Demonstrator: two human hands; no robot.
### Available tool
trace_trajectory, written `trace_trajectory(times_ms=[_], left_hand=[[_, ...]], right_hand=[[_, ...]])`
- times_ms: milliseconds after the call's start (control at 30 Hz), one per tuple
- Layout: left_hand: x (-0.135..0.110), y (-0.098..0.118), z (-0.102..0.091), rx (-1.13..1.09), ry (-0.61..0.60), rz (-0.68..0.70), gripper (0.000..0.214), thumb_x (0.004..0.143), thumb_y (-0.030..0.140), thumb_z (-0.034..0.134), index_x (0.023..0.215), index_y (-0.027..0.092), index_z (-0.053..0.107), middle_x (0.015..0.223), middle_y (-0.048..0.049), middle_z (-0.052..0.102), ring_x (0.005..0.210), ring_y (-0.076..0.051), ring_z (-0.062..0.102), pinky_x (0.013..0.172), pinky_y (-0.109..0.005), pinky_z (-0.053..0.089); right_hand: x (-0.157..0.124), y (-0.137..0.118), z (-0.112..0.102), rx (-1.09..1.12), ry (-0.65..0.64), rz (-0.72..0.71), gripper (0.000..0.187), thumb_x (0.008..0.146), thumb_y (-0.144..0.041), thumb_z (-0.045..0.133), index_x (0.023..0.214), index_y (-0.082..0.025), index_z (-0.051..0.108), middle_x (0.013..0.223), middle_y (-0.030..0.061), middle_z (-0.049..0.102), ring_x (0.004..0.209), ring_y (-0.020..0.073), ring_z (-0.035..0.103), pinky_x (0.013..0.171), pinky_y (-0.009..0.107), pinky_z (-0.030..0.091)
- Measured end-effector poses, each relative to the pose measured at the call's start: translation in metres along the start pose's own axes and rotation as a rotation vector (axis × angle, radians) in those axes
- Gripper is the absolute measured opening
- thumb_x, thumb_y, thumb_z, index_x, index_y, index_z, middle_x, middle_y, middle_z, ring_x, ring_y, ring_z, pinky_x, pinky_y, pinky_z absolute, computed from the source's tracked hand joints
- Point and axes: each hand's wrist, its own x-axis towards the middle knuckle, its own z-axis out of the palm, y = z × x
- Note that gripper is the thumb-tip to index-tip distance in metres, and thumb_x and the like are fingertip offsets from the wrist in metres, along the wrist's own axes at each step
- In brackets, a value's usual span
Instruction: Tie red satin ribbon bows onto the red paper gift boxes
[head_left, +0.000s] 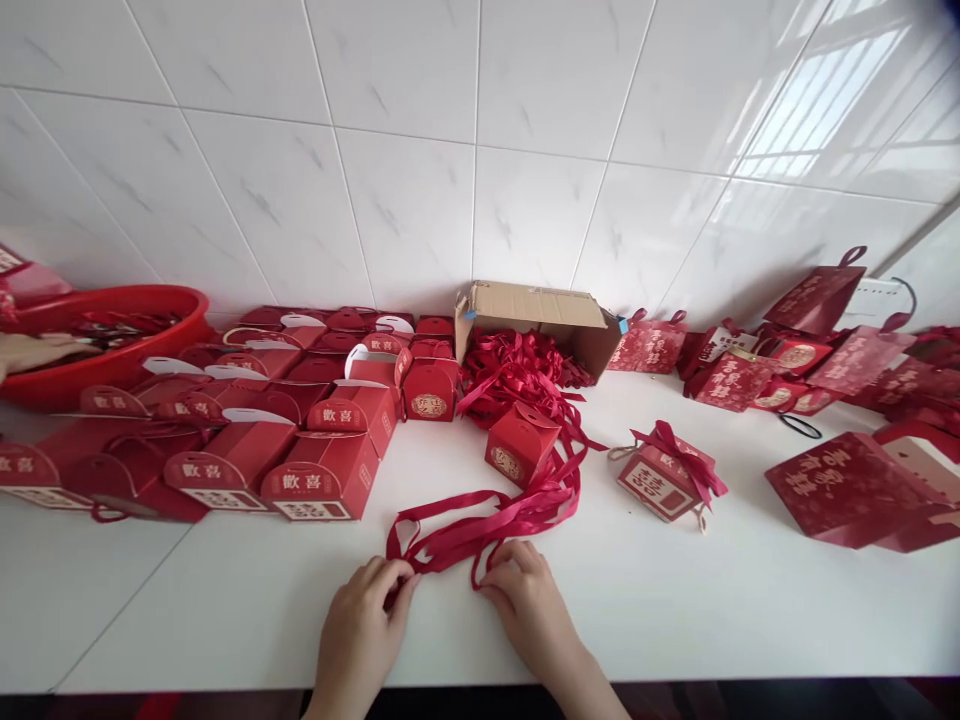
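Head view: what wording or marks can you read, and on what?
"歡喜": flaps of the red boxes at left.
"囍": their pale front panels, and the ribbon-tied box.
Too small or blurred: gold emblem on the small red box, print on the white item, some lettering on the far-right box.

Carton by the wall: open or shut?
Open: the carton's front shows no flap across it, and red ribbons spill out onto the table.
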Motion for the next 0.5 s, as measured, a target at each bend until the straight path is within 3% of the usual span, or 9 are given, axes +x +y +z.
trace_trajectory(times_ms=[100, 133, 233, 300, 333, 433, 500], left_hand=[[-0.003, -0.021, -0.010, 0.041, 0.142, -0.050, 0.018, 0.088, 0.033, 0.049, 0.078, 0.022, 0.060, 0.076, -0.0013, 0.067, 0.066, -0.018, 0.066, 0.058, -0.026, 0.048], [-0.004, -0.028, -0.013, 0.050, 0.186, -0.078, 0.017, 0.087, 0.034, 0.049, 0.080, 0.022, 0.059, 0.076, -0.0018, 0.068, 0.066, -0.018, 0.066, 0.058, -0.027, 0.048], [-0.006, -0.043, -0.019, 0.051, 0.232, -0.158, 0.019, 0.087, 0.037, 0.049, 0.082, 0.021, 0.058, 0.076, -0.0020, 0.070, 0.065, -0.018, 0.067, 0.057, -0.026, 0.048], [-0.008, -0.046, -0.018, 0.060, 0.240, -0.157, 0.020, 0.088, 0.037, 0.048, 0.082, 0.021, 0.057, 0.075, -0.0025, 0.070, 0.065, -0.019, 0.067, 0.058, -0.026, 0.048], [-0.008, -0.046, -0.016, 0.076, 0.252, -0.137, 0.021, 0.088, 0.037, 0.047, 0.081, 0.020, 0.057, 0.075, -0.0031, 0.069, 0.065, -0.019, 0.066, 0.059, -0.027, 0.048], [-0.009, -0.044, -0.010, 0.117, 0.285, -0.071, 0.019, 0.089, 0.035, 0.047, 0.082, 0.020, 0.057, 0.076, -0.0045, 0.068, 0.066, -0.021, 0.065, 0.061, -0.030, 0.047], [-0.010, -0.044, -0.007, 0.104, 0.287, -0.051, 0.018, 0.089, 0.035, 0.047, 0.083, 0.020, 0.056, 0.076, -0.0047, 0.066, 0.067, -0.021, 0.064, 0.062, -0.030, 0.046]], right_hand=[[-0.007, 0.018, -0.024, 0.100, 0.155, 0.029, 0.015, 0.090, -0.022, 0.048, 0.084, -0.022, 0.062, 0.121, 0.0096, 0.056, 0.113, 0.0311, 0.053, 0.093, 0.050, 0.044], [-0.010, 0.025, -0.038, 0.187, 0.233, 0.054, 0.015, 0.091, -0.025, 0.046, 0.086, -0.022, 0.059, 0.121, 0.0098, 0.057, 0.112, 0.0297, 0.054, 0.093, 0.048, 0.045], [-0.022, 0.051, -0.088, 0.459, 0.561, 0.222, 0.015, 0.092, -0.036, 0.048, 0.092, -0.022, 0.052, 0.087, 0.0069, 0.067, 0.081, 0.0212, 0.064, 0.071, 0.035, 0.052], [-0.025, 0.068, -0.119, 0.536, 0.693, 0.311, 0.020, 0.090, -0.041, 0.052, 0.094, -0.022, 0.050, 0.081, 0.0047, 0.066, 0.080, 0.0204, 0.064, 0.073, 0.034, 0.051], [-0.024, 0.077, -0.130, 0.549, 0.641, 0.340, 0.022, 0.089, -0.043, 0.054, 0.095, -0.021, 0.051, 0.081, 0.0046, 0.066, 0.082, 0.0205, 0.065, 0.077, 0.036, 0.051], [-0.008, 0.103, -0.149, 0.451, 0.275, 0.388, 0.030, 0.081, -0.048, 0.062, 0.086, -0.019, 0.057, 0.094, 0.0087, 0.066, 0.095, 0.0243, 0.062, 0.085, 0.040, 0.049], [0.007, 0.119, -0.149, 0.340, 0.261, 0.428, 0.034, 0.077, -0.053, 0.062, 0.078, -0.019, 0.056, 0.105, 0.0122, 0.064, 0.106, 0.0280, 0.057, 0.087, 0.042, 0.047]])
